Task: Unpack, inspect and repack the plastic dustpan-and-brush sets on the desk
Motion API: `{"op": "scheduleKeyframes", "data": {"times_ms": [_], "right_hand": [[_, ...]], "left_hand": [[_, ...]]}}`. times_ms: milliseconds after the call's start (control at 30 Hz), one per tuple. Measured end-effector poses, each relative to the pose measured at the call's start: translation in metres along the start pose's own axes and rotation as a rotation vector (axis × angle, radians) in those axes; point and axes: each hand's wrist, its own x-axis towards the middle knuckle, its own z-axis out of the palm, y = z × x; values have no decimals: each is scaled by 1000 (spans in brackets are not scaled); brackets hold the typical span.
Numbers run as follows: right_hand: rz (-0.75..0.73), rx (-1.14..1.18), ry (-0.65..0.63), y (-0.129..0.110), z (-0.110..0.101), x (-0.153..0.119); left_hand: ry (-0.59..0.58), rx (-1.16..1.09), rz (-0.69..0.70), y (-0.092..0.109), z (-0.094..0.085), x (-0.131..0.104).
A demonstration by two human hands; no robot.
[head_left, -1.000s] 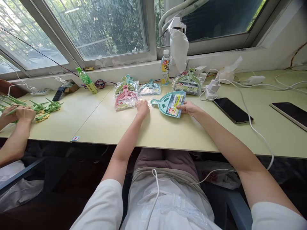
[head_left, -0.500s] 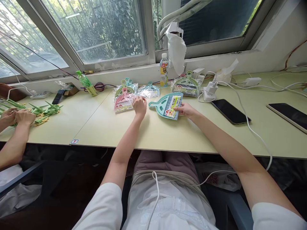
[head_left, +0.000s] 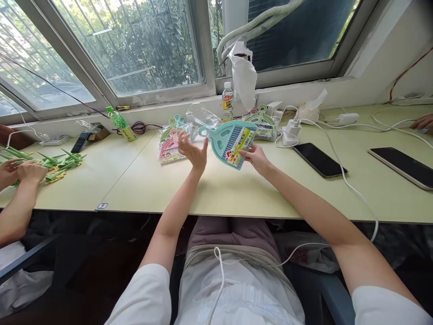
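My right hand (head_left: 256, 159) grips the lower right edge of a teal dustpan (head_left: 221, 143), with its thumb over the front. The dustpan is tilted above the table, its ring handle pointing left. A striped brush head with a yellow-green label (head_left: 239, 145) lies against its face. Just left of the handle, my left hand (head_left: 193, 151) is open, thumb and fingers spread. Behind it is a crumpled clear plastic bag (head_left: 204, 116); whether they touch I cannot tell. A pink dustpan set (head_left: 172, 146) in clear wrap lies beside my left fingers, with green and teal ones behind it.
More wrapped dustpan sets (head_left: 265, 122) lie behind my right hand. A yellow-labelled bottle (head_left: 228, 101) and green bottle (head_left: 121, 124) are near the sill. Phones (head_left: 320, 159), a charger (head_left: 291, 133) and cables lie right. Another person's hands (head_left: 29, 171) handle green stalks at left.
The teal dustpan has risen off the table and tilted, held in my right hand. My left hand has opened, its fingers spreading. The clear bag now stands up higher behind it.
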Motion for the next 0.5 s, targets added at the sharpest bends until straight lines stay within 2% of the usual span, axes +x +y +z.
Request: {"op": "scheduleKeyframes", "data": {"times_ms": [67, 133, 300, 367, 500], "right_hand": [[-37, 38, 13, -1, 0, 0], [-65, 76, 24, -2, 0, 1], [-74, 97, 34, -2, -2, 1], [-69, 75, 35, -2, -1, 0], [-65, 48, 27, -1, 0, -2]], "left_hand": [[90, -104, -144, -2, -1, 7], [111, -264, -243, -6, 1, 16], [17, -770, -413, -23, 18, 30], [-36, -902, -464, -29, 25, 33], [-66, -1102, -531, -38, 30, 37]]}}
